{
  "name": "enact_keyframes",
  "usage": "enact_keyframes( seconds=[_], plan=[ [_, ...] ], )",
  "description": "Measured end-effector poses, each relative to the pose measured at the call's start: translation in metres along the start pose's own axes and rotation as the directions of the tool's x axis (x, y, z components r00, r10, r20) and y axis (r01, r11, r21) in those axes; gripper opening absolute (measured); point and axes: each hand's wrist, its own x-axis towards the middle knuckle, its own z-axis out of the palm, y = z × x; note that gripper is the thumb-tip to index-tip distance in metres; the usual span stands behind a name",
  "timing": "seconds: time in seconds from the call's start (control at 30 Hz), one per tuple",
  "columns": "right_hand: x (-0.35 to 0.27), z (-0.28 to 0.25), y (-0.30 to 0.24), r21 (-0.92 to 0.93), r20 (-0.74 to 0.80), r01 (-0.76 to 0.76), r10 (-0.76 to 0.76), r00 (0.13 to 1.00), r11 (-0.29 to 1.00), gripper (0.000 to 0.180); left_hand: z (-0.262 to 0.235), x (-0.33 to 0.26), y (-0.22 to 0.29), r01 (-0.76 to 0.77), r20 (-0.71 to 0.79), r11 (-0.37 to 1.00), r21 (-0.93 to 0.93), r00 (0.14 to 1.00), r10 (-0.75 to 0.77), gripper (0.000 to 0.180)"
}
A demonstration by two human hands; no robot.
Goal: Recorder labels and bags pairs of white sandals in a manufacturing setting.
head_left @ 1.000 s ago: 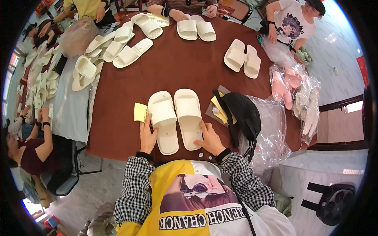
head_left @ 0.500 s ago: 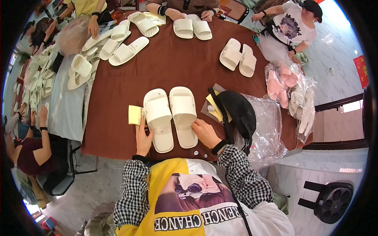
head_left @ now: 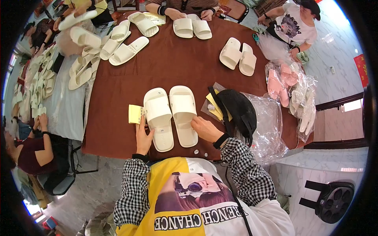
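A pair of cream slippers lies side by side in front of me: the left slipper [head_left: 158, 105] and the right slipper [head_left: 183, 103]. Along the outer edge of the left slipper is my left hand [head_left: 143, 138], its fingers holding the lower edge of a folded yellow label sheet [head_left: 134, 114] and its thumb apart beside the sole. My right hand [head_left: 206, 129] has its fingers curled in against the outer side of the right slipper, just below the strap. A small round sticker shows on the left insole. Beneath the slippers spreads a brown tablecloth [head_left: 118, 94].
Right of my hand are a black waist bag [head_left: 238, 112] and clear plastic bags [head_left: 264, 135]. Pink slippers [head_left: 277, 88] lie in plastic beyond. A cream pair [head_left: 238, 57] sits far right. Co-workers handle slippers around the table, with piles [head_left: 82, 70] at left.
My hands and the pair stay almost in place; my right forearm shifts slightly right. At the far left, a co-worker has lifted slippers off the pile.
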Motion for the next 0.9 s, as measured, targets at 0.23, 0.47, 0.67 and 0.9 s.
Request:
enact_keyframes(
  seconds=[0.23, 0.47, 0.67, 0.9],
  plan=[
    [-0.016, -0.017, -0.001, 0.316, 0.108, -0.185, 0.159, 0.981, 0.930, 0.012, 0.001, 0.000, 0.002, 0.034, 0.014, 0.999, -0.029, 0.999, -0.034, 0.080],
    [-0.068, -0.008, -0.034, 0.464, 0.278, -0.293, 0.177, 0.944, 0.836, 0.007, -0.001, 0.002, 0.003, 0.028, 0.019, 0.999, 0.022, 0.999, -0.029, 0.079],
    [-0.083, 0.013, -0.038, 0.385, 0.195, -0.341, 0.286, 0.938, 0.857, 0.009, 0.001, 0.001, 0.003, 0.005, 0.019, 1.000, 0.008, 1.000, -0.005, 0.079],
    [-0.080, 0.019, -0.047, 0.368, 0.167, -0.333, 0.290, 0.942, 0.868, 0.008, 0.000, 0.000, 0.002, 0.010, 0.006, 1.000, -0.001, 1.000, -0.010, 0.078]
  ],
)
